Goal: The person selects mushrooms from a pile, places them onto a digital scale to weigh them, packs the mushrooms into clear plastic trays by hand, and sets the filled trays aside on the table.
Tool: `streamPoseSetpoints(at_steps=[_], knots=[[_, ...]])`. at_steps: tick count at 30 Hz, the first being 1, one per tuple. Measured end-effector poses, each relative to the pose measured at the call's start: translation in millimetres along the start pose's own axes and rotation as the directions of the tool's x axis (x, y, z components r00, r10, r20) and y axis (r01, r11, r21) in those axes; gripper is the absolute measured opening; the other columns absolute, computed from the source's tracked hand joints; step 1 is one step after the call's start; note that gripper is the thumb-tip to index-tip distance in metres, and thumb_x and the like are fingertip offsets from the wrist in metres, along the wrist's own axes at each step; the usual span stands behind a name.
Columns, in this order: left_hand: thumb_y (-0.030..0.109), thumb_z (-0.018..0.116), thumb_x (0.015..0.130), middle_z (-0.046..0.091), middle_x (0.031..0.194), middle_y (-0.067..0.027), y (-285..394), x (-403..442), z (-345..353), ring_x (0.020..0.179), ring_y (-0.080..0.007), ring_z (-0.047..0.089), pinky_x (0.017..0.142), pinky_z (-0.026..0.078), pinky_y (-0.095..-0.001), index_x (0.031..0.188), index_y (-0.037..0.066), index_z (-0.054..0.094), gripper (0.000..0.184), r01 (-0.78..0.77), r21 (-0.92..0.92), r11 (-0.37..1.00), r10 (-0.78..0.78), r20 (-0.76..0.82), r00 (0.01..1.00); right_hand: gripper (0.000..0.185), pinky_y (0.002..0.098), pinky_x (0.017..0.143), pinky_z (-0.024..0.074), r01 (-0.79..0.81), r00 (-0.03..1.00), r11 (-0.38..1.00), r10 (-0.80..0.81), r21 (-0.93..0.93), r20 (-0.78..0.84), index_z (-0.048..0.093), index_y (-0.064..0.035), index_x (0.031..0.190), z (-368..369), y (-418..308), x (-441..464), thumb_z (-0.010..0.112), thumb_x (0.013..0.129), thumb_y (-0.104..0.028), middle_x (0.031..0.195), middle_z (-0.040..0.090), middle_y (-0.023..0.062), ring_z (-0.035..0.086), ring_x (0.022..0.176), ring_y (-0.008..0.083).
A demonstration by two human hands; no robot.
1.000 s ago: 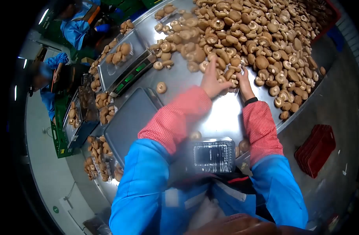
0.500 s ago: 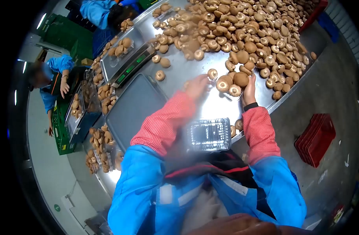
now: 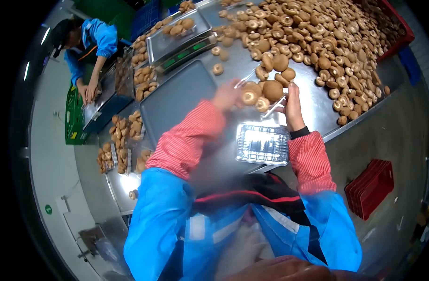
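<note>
A clear plastic tray heaped with brown shiitake mushrooms is in front of me over the metal table. My right hand grips its right side, thumb up along the edge. At the left edge of the tray is my left hand, smeared by motion, so I cannot tell how its fingers sit. Just below the filled tray, closer to my body, lies an empty clear plastic tray.
Loose mushrooms form a big pile at the back right. A grey flat tray and a scale with mushrooms on it stand to the left. A co-worker bends over another station. Red crates sit on the floor.
My view has shifted. Both hands and the filled tray are closer together, with my left hand now at the tray's left edge. The co-worker's hands have come together over their station.
</note>
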State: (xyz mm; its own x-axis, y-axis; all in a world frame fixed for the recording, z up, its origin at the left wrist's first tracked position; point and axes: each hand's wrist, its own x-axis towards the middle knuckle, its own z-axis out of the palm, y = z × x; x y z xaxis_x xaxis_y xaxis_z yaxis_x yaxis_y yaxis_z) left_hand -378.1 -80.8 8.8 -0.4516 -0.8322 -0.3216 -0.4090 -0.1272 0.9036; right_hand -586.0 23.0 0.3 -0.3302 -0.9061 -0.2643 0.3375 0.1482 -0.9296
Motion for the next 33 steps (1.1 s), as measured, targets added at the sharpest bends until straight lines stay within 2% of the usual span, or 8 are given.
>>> streamPoseSetpoints(at_steps=[9, 14, 18, 22, 24, 27, 30, 33], knots=[[0.014, 0.051, 0.098, 0.064, 0.087, -0.0022, -44, -75, -160, 0.053, -0.0057, 0.052, 0.04, 0.041, -0.0183, 0.117, 0.006, 0.056, 0.021, 0.03, -0.122, 0.992, -0.035, -0.041, 0.999, 0.049, 0.027, 0.054, 0.0556, 0.029, 0.953, 0.951, 0.067, -0.307, 0.296, 0.041, -0.0068, 0.136, 53, -1, -19, 0.042, 0.101, -0.042, 0.088, 0.054, 0.0064, 0.06, 0.065, 0.0138], [0.011, 0.052, 0.095, 0.065, 0.111, -0.0065, -115, -82, -222, 0.106, -0.0146, 0.059, 0.092, 0.048, -0.0277, 0.122, 0.003, 0.058, 0.029, -0.125, 0.053, 0.991, 0.128, -0.06, 0.99, 0.047, 0.0261, 0.055, 0.0501, 0.207, 0.94, 0.881, -0.058, -0.426, 0.337, 0.048, -0.0048, 0.132, 103, -6, -13, 0.055, 0.097, -0.035, 0.086, 0.056, 0.0082, 0.059, 0.063, 0.0127], [0.012, 0.049, 0.099, 0.058, 0.125, -0.0072, -124, -100, -217, 0.113, -0.0149, 0.056, 0.098, 0.045, -0.0285, 0.133, 0.002, 0.051, 0.035, -0.116, 0.029, 0.993, 0.119, -0.176, 0.977, 0.051, 0.0298, 0.066, 0.0465, 0.453, 0.872, 0.691, -0.209, -0.564, 0.443, 0.049, -0.0024, 0.131, 148, 8, 2, 0.061, 0.092, -0.032, 0.086, 0.058, 0.0082, 0.059, 0.072, 0.0167], [0.025, 0.056, 0.093, 0.057, 0.125, -0.0205, -115, -118, -192, 0.117, -0.0339, 0.054, 0.101, 0.042, -0.0372, 0.133, 0.005, 0.051, 0.045, -0.147, 0.225, 0.963, 0.264, -0.685, 0.679, 0.047, 0.0402, 0.077, 0.049, 0.639, 0.768, 0.408, -0.391, -0.652, 0.508, 0.051, -0.0026, 0.128, 179, 22, 6, 0.062, 0.089, -0.027, 0.099, 0.061, 0.0134, 0.061, 0.09, 0.0307], [0.036, 0.07, 0.076, 0.045, 0.138, -0.0207, -83, -144, -160, 0.129, -0.0375, 0.041, 0.109, 0.033, -0.043, 0.141, 0.008, 0.041, 0.076, -0.172, 0.611, 0.773, 0.569, -0.548, 0.613, 0.045, 0.043, 0.079, 0.0488, 0.707, 0.706, 0.354, -0.398, -0.612, 0.586, 0.053, -0.0024, 0.124, 186, 20, 1, 0.064, 0.086, -0.025, 0.102, 0.06, 0.0146, 0.06, 0.095, 0.0341], [0.046, 0.075, 0.068, 0.044, 0.139, -0.0208, -49, -158, -124, 0.129, -0.039, 0.04, 0.109, 0.03, -0.0516, 0.138, 0.007, 0.043, 0.087, -0.096, 0.769, 0.632, 0.536, -0.344, 0.771, 0.044, 0.0423, 0.08, 0.0491, 0.811, 0.579, 0.236, -0.46, -0.536, 0.673, 0.055, -0.0033, 0.119, 195, 14, -14, 0.067, 0.08, -0.022, 0.101, 0.061, 0.0151, 0.06, 0.093, 0.0341], [0.047, 0.078, 0.063, 0.043, 0.141, -0.02, -72, -142, -124, 0.13, -0.0393, 0.04, 0.108, 0.031, -0.0499, 0.139, 0.007, 0.043, 0.092, -0.08, 0.834, 0.546, 0.562, -0.294, 0.773, 0.044, 0.0405, 0.079, 0.0498, 0.72, 0.694, 0.398, -0.399, -0.569, 0.599, 0.055, -0.003, 0.119, 195, 30, -12, 0.066, 0.08, -0.021, 0.102, 0.063, 0.0155, 0.061, 0.089, 0.0329], [0.049, 0.079, 0.062, 0.042, 0.141, -0.0197, -75, -142, -122, 0.128, -0.0382, 0.041, 0.108, 0.03, -0.052, 0.139, 0.009, 0.042, 0.095, -0.077, 0.849, 0.522, 0.576, -0.285, 0.766, 0.041, 0.0274, 0.07, 0.0498, 0.446, 0.823, 0.782, -0.167, -0.435, 0.543, 0.055, -0.0028, 0.119, 188, 32, 11, 0.063, 0.081, -0.012, 0.096, 0.062, 0.0076, 0.058, 0.077, 0.015]])
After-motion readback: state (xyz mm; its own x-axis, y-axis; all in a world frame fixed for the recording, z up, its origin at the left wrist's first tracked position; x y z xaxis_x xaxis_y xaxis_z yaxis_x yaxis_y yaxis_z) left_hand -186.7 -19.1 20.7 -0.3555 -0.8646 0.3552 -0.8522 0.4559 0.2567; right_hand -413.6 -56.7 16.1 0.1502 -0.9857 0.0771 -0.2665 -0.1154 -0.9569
